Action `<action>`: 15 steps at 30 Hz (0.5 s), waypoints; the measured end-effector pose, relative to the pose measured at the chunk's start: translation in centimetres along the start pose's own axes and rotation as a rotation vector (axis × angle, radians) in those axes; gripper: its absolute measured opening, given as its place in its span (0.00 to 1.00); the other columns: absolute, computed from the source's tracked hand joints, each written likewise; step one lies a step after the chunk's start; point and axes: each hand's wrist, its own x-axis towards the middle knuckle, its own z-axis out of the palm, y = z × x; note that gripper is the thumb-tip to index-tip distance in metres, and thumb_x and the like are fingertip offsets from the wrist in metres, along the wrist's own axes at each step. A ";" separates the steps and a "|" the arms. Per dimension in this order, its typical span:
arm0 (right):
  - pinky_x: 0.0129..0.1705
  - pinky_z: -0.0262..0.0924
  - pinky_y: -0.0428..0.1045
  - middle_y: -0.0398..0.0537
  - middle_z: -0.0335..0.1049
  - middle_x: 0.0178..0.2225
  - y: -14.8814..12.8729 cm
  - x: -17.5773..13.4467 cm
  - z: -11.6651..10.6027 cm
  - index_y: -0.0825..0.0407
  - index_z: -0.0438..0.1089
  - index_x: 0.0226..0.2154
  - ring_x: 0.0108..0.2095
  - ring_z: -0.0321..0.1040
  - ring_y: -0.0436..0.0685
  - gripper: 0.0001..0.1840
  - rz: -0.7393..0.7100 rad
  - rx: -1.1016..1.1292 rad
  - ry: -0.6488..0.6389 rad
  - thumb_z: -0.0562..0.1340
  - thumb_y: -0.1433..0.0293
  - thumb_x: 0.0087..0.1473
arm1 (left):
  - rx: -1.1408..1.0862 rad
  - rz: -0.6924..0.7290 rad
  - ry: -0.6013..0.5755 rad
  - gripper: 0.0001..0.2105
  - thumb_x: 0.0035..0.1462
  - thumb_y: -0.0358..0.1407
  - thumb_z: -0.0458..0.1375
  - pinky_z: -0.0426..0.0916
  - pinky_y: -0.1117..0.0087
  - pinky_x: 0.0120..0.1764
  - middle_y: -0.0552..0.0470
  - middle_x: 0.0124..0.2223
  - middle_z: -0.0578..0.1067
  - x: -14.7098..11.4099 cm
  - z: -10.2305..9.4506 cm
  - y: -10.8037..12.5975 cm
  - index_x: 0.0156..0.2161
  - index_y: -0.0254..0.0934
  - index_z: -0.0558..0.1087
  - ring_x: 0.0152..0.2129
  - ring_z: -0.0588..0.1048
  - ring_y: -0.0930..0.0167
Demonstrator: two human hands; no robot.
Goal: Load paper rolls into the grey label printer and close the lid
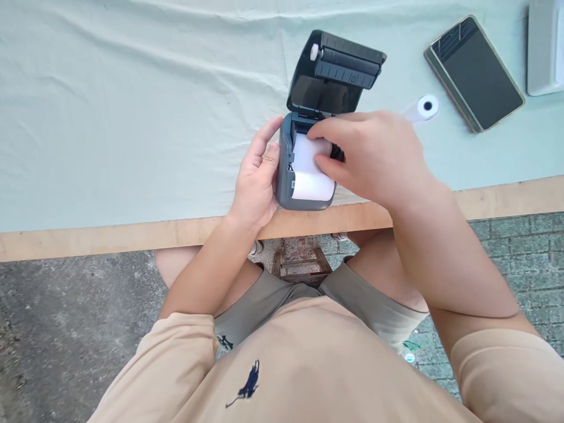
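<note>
Left grip (255,176) cups the printer (304,204) over the bench (194,231) edge; right grip (374,155), slightly parted, touches the paper roll (312,183) inside, likely light, easily creased, best taken by its 2 ends

the printer (287,197), dark blue-grey with rounded corners, sits by the near edge of the table (145,117), tray side up, its lid (324,94) hinged wide open. white paper (314,187) fills its bay, the lower end covering the front lip.
</note>
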 end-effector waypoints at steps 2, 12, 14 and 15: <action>0.25 0.44 0.51 0.48 0.77 0.32 0.0 0.4 0.4 0.45 0.75 0.39 0.27 0.66 0.57 0.07 -0.013 -0.042 -0.037 0.63 0.68 0.57 | 0.024 -0.009 -0.006 0.13 0.70 0.44 0.60 0.77 0.67 0.61 0.56 0.57 0.82 -0.1 0.1 0.0 0.56 0.48 0.76 0.67 0.74 0.65; 0.23 0.54 0.50 0.40 0.79 0.37 -1.5 -0.6 -4.6 0.43 0.81 0.47 0.21 0.55 0.45 0.23 0.168 0.383 0.065 0.65 0.74 0.47 | -0.008 -0.030 0.023 0.12 0.72 0.38 0.57 0.76 0.63 0.65 0.54 0.54 0.84 0.4 -0.1 0.0 0.57 0.44 0.74 0.68 0.73 0.64; 0.18 0.46 0.45 0.38 0.77 0.36 -0.1 -2.2 -5.0 0.43 0.83 0.44 0.21 0.52 0.42 0.22 0.228 0.566 0.194 0.64 0.74 0.47 | -0.019 -0.044 0.027 0.12 0.73 0.34 0.54 0.74 0.62 0.67 0.52 0.53 0.84 0.5 0.0 0.2 0.57 0.42 0.74 0.69 0.72 0.64; 0.17 0.44 0.44 0.39 0.75 0.32 0.9 -3.1 -5.0 0.45 0.83 0.41 0.21 0.52 0.42 0.20 0.239 0.622 0.271 0.64 0.74 0.45 | -0.022 -0.052 0.029 0.12 0.73 0.33 0.53 0.74 0.61 0.68 0.52 0.53 0.84 0.5 0.1 0.3 0.56 0.41 0.73 0.69 0.72 0.64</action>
